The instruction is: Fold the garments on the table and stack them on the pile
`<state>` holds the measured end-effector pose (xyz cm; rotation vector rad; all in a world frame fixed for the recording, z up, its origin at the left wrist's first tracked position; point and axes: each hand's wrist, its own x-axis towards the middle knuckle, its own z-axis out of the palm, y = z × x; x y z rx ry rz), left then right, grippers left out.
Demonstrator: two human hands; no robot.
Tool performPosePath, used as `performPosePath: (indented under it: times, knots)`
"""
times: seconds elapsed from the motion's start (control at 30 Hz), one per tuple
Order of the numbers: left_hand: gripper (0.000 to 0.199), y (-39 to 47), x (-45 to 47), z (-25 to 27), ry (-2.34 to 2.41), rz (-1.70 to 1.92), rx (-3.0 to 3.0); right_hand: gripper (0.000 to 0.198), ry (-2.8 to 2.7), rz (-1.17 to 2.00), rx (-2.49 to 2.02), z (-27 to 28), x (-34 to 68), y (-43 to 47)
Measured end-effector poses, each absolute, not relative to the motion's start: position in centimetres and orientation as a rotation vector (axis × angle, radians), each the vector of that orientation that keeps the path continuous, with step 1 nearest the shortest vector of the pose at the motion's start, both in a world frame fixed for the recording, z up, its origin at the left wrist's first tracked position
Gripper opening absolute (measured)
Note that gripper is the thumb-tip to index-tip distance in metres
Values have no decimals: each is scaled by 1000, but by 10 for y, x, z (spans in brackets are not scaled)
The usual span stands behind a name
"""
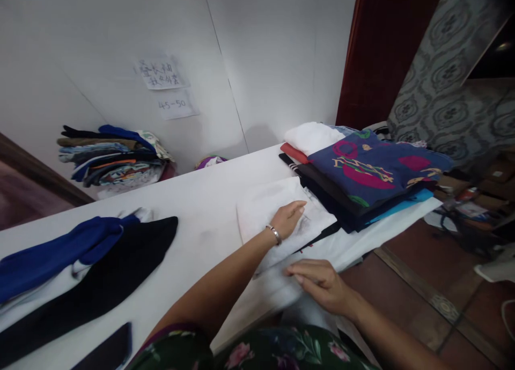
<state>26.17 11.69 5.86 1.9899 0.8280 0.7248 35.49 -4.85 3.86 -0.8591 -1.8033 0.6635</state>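
A white garment (257,212), folded into a flat bundle, lies on the white table near its right end. My left hand (287,220), with a silver bracelet at the wrist, rests flat on top of it, fingers extended. Closer to my body, my right hand (322,284) is closed, its fingers pressed together at a loose, motion-blurred part of the white cloth by the table's front edge. Dark fabric shows under the bundle's right side.
Several folded clothes (362,166) are stacked at the right end. On the left lie a blue garment (68,246), a black garment (116,273) and a dark flat object (107,351). Beyond the table's far edge stands a clothing pile (116,155); handwritten paper notes (163,75) hang on the wall.
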Motion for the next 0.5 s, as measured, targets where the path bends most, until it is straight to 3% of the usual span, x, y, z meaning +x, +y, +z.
performPosePath:
  times: [0.13,0.23,0.37,0.5]
  knots:
    - [35,119,214,62,1023,856,2361,32,-1735,523,-864,68,360,-30]
    - [40,124,193,53,1347,711,2525,38,-1876,312,-1003,76,359,-2]
    - [48,119,190,35,1491,479,2684,53,-2068,126,-1557,54,367,41]
    - [46,116,187,32,1386,551,2631,57,-2077,121,-1921,17,383,58]
